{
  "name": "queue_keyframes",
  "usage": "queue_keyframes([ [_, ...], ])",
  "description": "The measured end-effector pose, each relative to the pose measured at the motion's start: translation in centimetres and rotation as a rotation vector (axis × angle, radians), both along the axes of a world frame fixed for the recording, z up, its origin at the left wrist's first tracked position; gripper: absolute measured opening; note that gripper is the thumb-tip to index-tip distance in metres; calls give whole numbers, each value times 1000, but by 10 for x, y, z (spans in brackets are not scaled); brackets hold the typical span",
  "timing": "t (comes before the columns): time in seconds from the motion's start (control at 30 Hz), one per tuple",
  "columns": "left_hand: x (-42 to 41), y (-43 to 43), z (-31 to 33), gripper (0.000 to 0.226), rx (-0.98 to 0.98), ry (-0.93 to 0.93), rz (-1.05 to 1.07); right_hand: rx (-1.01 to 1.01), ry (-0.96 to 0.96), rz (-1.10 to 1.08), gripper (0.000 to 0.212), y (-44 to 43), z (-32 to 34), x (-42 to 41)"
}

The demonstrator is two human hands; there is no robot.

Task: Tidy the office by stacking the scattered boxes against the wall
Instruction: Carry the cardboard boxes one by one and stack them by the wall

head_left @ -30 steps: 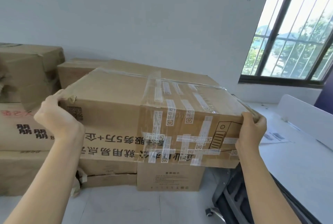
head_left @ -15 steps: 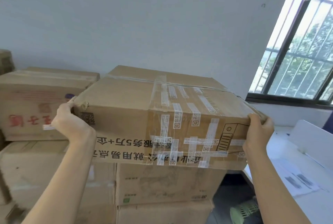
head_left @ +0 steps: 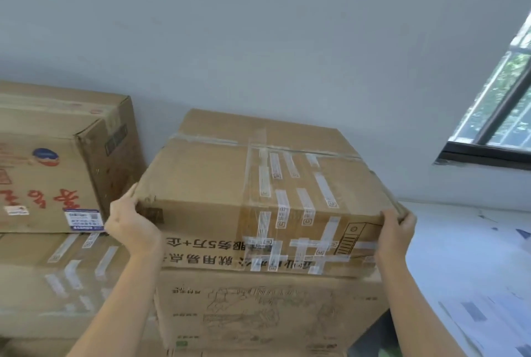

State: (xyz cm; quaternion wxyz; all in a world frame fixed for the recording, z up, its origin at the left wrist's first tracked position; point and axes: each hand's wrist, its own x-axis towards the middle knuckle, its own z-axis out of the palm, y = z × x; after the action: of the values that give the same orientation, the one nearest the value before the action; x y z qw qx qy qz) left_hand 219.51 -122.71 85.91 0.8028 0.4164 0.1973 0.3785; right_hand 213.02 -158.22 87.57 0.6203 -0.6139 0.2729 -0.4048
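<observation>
A wide brown cardboard box [head_left: 207, 184], heavily taped and printed with upside-down black characters, sits level on top of another printed cardboard box [head_left: 258, 310] by the pale wall [head_left: 258, 40]. My left hand [head_left: 130, 224] grips its near left corner, thumb on the top edge. My right hand [head_left: 396, 228] grips its near right corner with fingers curled round the edge. The box's far edge lies close to the wall; whether it touches the wall is hidden.
To the left stands a taller stack of cardboard boxes, the top box [head_left: 57, 161] marked in red above a taped lower box [head_left: 57, 279]. A white desk [head_left: 465, 256] with papers lies to the right. A barred window [head_left: 500, 115] is at the upper right.
I have come closer and the box has gone forward onto the stack by the wall. Both hands keep their hold on the same corners.
</observation>
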Motion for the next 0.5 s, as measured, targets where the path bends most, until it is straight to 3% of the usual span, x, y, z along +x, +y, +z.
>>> queue_keyframes([
  [0.03, 4, -7, 2, 30, -65, -15, 1, -10, 34, 25, 23, -5, -2, 10],
  [0.2, 15, -24, 10, 18, 52, 84, 10, -34, 48, 36, 26, -22, -8, 54],
  [0.33, 6, -26, 15, 16, 100, 154, -12, -59, -11, -5, 62, -20, -19, 60],
  [0.4, 0, -23, 17, 18, 198, 237, -48, -149, 6, -78, 66, -17, -22, 58],
  [0.5, -15, -14, 20, 38, 356, 360, -112, -440, -3, -185, 62, -2, -17, 53],
])
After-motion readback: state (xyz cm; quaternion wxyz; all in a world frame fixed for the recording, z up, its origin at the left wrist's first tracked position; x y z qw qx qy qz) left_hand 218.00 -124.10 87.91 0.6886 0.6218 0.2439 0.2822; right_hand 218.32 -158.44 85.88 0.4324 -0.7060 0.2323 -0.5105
